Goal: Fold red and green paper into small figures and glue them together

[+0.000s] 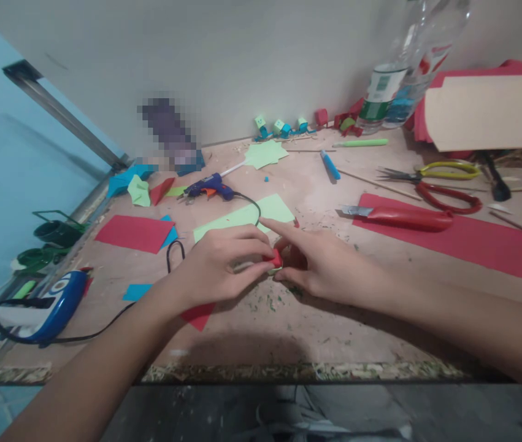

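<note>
My left hand (221, 264) and my right hand (320, 261) meet in the middle of the table (251, 331). Between their fingertips they pinch a small red paper piece (276, 259), most of it hidden by the fingers. My left fingers curl over it from the left. My right thumb and fingers press it from the right, with the forefinger stretched out over the top. A light green sheet (246, 216) lies just behind the hands, and a red scrap (199, 316) shows under my left wrist.
A blue glue gun (210, 186) with a black cord lies behind the hands. Right of it lie a long red sheet (467, 236), a red roll (408, 218), scissors (445, 184), a blue marker (329, 164) and a plastic bottle (403, 67). Red and blue sheets (134, 233) lie left.
</note>
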Motion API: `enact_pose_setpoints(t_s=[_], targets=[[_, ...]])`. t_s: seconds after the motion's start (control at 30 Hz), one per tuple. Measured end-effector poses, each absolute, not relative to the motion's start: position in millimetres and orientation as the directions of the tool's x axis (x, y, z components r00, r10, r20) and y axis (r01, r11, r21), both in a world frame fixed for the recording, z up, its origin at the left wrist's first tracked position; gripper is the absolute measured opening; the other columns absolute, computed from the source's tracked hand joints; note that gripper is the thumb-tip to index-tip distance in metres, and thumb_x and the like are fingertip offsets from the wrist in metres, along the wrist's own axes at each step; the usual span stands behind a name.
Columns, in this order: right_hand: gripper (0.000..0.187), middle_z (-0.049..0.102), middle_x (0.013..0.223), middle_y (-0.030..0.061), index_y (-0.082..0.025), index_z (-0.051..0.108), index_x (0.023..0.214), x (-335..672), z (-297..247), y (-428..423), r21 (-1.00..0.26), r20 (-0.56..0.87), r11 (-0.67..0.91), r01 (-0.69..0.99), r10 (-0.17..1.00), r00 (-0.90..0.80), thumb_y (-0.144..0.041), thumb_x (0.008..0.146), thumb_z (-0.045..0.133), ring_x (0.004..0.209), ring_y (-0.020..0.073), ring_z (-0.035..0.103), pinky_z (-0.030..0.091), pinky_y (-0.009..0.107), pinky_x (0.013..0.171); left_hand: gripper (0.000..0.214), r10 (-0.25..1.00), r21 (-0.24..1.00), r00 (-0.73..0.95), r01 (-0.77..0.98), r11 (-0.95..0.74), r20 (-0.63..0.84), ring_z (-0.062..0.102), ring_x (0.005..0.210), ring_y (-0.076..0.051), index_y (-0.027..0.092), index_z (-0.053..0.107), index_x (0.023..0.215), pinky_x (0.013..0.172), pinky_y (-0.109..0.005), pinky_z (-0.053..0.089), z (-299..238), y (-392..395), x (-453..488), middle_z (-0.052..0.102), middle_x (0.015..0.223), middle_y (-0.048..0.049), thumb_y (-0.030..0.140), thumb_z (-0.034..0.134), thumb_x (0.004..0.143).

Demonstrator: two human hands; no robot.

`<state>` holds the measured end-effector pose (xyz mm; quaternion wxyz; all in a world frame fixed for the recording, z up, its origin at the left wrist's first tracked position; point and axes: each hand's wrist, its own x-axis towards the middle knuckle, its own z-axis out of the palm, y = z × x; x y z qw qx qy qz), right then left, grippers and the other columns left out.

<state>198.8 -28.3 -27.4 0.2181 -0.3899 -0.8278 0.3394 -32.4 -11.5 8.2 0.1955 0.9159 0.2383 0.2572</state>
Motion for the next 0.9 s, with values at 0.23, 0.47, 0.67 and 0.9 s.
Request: enact_pose_setpoints(t_s=[0.23, 0.47, 0.67, 0.9], targets=[[0.085, 0.081, 0.111, 0.0087, -0.02, 0.029, 0.17, 197.6, -22.9, -29.2, -0.715, 0.075, 0.459, 0.528, 0.8, -0.595, -0.016, 0.096, 0.07, 0.092, 0.0234, 0.073, 0.053, 0.033, 0.079, 0.01, 0.521, 0.455, 0.763, 0.335, -0.825, 0.383, 0.073, 0.089, -0.019, 0.015, 0.077, 0.097, 0.079, -0.029, 0.057, 7.9, -12.0, -31.3, 0.079, 0.1, -0.0102, 0.014, 0.067, 0.099], [0.08, 0.081, 0.109, 0.0092, -0.022, 0.036, 0.168, 197.0, -17.8, -30.3, -0.711, 0.044, 0.432, 0.554, 0.814, -0.579, -0.02, 0.096, 0.071, 0.092, 0.0243, 0.073, 0.053, 0.033, 0.078, 0.01, 0.523, 0.441, 0.747, 0.339, -0.831, 0.411, 0.074, 0.091, -0.019, 0.014, 0.077, 0.098, 0.08, -0.029, 0.057, 3.3, -11.9, -30.3, 0.079, 0.101, -0.0095, 0.015, 0.067, 0.099], [0.08, 0.081, 0.108, 0.0083, -0.024, 0.037, 0.168, 196.6, -18.3, -30.0, -0.716, 0.054, 0.44, 0.543, 0.81, -0.584, -0.02, 0.096, 0.071, 0.09, 0.0234, 0.073, 0.053, 0.032, 0.077, 0.009, 0.529, 0.456, 0.748, 0.337, -0.824, 0.402, 0.074, 0.089, -0.019, 0.014, 0.077, 0.097, 0.079, -0.029, 0.058, 3.6, -10.6, -30.2, 0.079, 0.1, -0.0098, 0.016, 0.068, 0.099], [0.082, 0.081, 0.107, 0.0087, -0.023, 0.035, 0.168, 196.5, -17.6, -29.6, -0.72, 0.048, 0.433, 0.543, 0.811, -0.583, -0.021, 0.095, 0.072, 0.089, 0.0242, 0.073, 0.053, 0.033, 0.077, 0.01, 0.534, 0.469, 0.75, 0.337, -0.816, 0.391, 0.074, 0.088, -0.02, 0.016, 0.077, 0.096, 0.078, -0.031, 0.057, 3.3, -9.9, -29.6, 0.08, 0.099, -0.0088, 0.017, 0.068, 0.099]])
